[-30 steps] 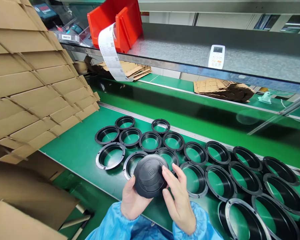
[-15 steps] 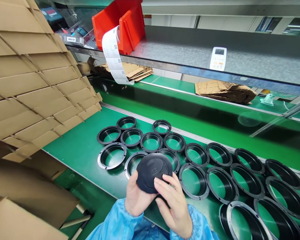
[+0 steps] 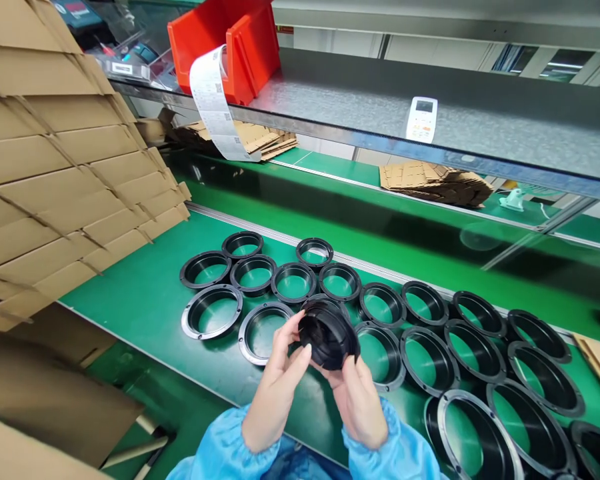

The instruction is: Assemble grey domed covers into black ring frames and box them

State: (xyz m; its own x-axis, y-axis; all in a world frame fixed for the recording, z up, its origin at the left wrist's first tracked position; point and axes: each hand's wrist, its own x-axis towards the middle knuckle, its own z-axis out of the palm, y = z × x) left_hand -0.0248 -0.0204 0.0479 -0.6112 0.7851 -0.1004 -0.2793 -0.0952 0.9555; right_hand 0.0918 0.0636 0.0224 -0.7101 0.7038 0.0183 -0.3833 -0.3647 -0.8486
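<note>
Both my hands hold one round black plastic cap (image 3: 329,331) above the green table (image 3: 145,293). It is tilted so its hollow, ribbed underside faces me. My left hand (image 3: 280,373) pinches its left rim with fingers and thumb. My right hand (image 3: 355,393) supports it from below and from the right. Several black plastic rings (image 3: 213,310) lie flat in rows on the table, just beyond and to the right of my hands. I wear light blue sleeves.
Stacked flat cardboard (image 3: 55,173) leans at the left. A steel shelf (image 3: 430,100) overhead carries red bins (image 3: 225,40), a hanging label strip (image 3: 210,100) and a white remote (image 3: 420,119). More folded cardboard (image 3: 435,183) lies on the far green bench.
The cap was face up with its logo showing; it has been turned over so the hollow underside faces me. My left hand shifted up onto its rim, my right hand moved beneath it.
</note>
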